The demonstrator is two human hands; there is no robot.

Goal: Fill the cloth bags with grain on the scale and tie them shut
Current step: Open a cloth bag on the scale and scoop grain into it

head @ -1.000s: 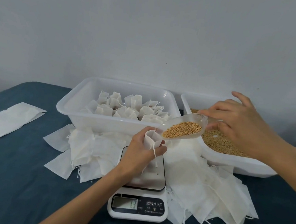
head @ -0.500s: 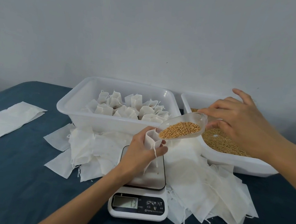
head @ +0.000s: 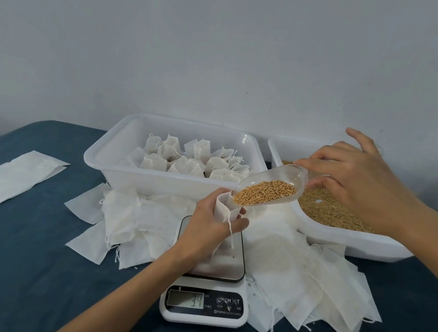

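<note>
My left hand [head: 208,226] grips a small white cloth bag [head: 226,205] upright on the steel platform of the digital scale [head: 204,302], whose display reads 34. My right hand [head: 353,178] holds a clear plastic scoop [head: 272,187] full of golden grain, tilted down to the left. The scoop's lip rests at the bag's open mouth. A drawstring hangs from the bag over my thumb. The bag's lower part is hidden behind my left hand.
A white tub [head: 157,184] behind the scale holds several tied bags. Right of it a white tub [head: 339,236] holds loose grain. Flat empty bags [head: 309,276] lie heaped around the scale, and another flat stack [head: 10,178] lies far left on the blue table.
The scoop has tipped lower and its lip has reached the bag's mouth. The scale reading rose from 13 to 34. My left hand has kept its hold on the bag.
</note>
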